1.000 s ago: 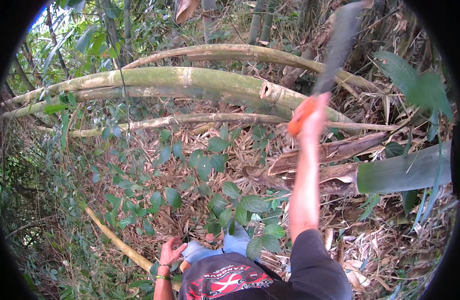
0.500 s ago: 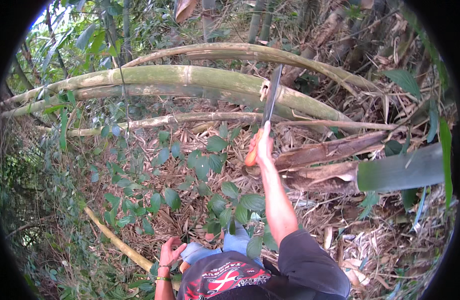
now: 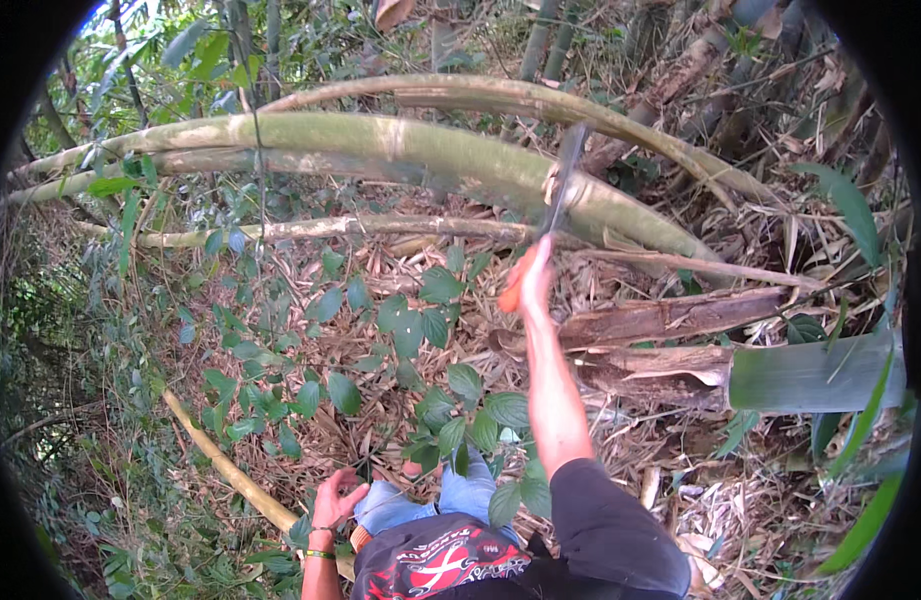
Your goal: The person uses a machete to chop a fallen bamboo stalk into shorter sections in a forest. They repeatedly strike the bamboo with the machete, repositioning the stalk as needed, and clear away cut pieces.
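Note:
My right hand (image 3: 537,283) is closed round the orange handle of a machete (image 3: 568,165), my arm stretched out ahead. The blade, slightly blurred, lies across a thick green bamboo stem (image 3: 450,152) that arches from left to right. A pale cut (image 3: 551,186) shows in the stem right beside the blade. Low on the left, my left hand (image 3: 336,498) hangs by my leg with its thumb and fingers apart. It holds nothing and wears a band at the wrist.
A thinner bent bamboo stem (image 3: 500,93) arches behind, and a slim pole (image 3: 380,227) runs in front. At the right lie brown sheaths (image 3: 670,318) and a thick green bamboo piece (image 3: 820,375). A yellowish stem (image 3: 225,462) slants at the left; leafy plants (image 3: 405,325) grow ahead of my legs.
The thick stem looks more blurred now, and the machete blade has tilted a little to the right. My view has shifted slightly. The left hand still hangs by my leg.

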`<move>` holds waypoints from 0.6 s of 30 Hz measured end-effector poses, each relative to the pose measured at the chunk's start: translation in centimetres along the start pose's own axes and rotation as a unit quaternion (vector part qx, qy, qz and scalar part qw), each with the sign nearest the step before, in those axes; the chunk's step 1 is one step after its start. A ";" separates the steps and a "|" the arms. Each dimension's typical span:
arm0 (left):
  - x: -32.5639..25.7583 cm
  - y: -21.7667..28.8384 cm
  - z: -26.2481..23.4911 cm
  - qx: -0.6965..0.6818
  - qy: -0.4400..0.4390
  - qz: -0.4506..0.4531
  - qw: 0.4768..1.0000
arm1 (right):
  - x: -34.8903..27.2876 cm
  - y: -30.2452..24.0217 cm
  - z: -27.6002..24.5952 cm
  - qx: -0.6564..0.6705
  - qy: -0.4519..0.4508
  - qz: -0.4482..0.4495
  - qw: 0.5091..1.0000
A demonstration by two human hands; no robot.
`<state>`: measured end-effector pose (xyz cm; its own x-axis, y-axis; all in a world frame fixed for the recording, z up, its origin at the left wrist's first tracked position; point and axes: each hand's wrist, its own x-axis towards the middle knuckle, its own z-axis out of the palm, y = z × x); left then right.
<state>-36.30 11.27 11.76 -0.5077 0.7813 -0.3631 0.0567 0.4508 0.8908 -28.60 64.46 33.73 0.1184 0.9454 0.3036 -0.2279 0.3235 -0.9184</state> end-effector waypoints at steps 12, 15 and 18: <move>0.6 0.4 -1.3 0.013 0.004 -0.006 1.000 | 3.3 -25.9 3.7 -0.036 -0.146 -0.272 0.950; 0.9 1.0 -1.2 0.013 0.003 -0.003 1.000 | 3.3 -29.7 4.8 0.144 -0.124 -0.288 0.939; 0.9 0.8 -0.2 0.013 0.006 0.015 1.000 | 5.2 -7.8 1.1 0.123 0.128 -0.182 0.967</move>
<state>-36.87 12.27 12.21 -0.5165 0.7890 -0.3326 0.0947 0.4387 0.8936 -27.27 66.92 42.71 0.4623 0.7360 0.4945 -0.3446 0.6630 -0.6646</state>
